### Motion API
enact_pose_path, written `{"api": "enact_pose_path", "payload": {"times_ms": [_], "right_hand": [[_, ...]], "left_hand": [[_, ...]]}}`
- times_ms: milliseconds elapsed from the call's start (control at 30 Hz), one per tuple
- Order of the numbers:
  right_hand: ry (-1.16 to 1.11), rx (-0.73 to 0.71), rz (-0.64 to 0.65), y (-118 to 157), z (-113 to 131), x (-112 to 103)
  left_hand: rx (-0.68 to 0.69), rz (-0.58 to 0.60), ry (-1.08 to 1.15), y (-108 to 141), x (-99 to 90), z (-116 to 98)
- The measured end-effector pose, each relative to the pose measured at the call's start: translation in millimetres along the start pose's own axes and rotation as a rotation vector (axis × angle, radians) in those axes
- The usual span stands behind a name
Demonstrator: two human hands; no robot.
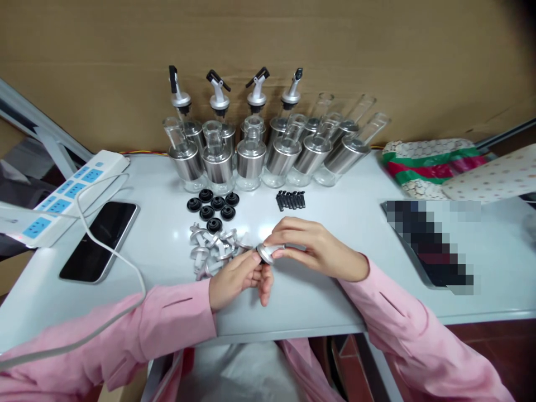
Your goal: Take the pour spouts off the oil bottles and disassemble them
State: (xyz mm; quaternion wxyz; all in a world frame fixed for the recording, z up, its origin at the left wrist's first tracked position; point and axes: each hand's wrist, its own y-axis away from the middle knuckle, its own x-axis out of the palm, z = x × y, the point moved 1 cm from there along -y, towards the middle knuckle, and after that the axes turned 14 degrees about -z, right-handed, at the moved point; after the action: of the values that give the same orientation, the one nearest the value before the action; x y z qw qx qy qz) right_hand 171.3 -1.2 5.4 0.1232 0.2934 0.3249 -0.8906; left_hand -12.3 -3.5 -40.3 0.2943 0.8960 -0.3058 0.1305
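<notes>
Near the table's front, a silver pourer top (265,254) is held between both hands. My left hand (244,276) pinches its round base, where a dark part shows underneath. My right hand (312,245) grips its spout end from the right. Just left of the hands lies a heap of silver pourer tops (213,248). Behind that heap sit several black round stoppers (217,203). A row of small black levers (291,200) lies beyond my right hand.
Glass bottles with metal sleeves (251,153) stand at the back, some with pourers. A power strip (67,195) and black phone (100,241) lie left, with a white cable across my left sleeve. Another device (419,245) and a patterned cloth (435,164) are right.
</notes>
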Motion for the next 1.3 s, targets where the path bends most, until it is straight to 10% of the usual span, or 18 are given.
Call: {"api": "enact_pose_path", "payload": {"times_ms": [267,667,1300], "right_hand": [[0.380,-0.221,-0.041,2,1,6],[0.247,-0.227,-0.179,1,14,1],[0.705,-0.575,-0.330,5,15,2]], "left_hand": [[0.021,0.009,0.078,0,3.0,-1],[-0.036,0.031,0.095,14,18.0,-16],[0.294,-0.150,-0.486,18,10.1,-44]]}}
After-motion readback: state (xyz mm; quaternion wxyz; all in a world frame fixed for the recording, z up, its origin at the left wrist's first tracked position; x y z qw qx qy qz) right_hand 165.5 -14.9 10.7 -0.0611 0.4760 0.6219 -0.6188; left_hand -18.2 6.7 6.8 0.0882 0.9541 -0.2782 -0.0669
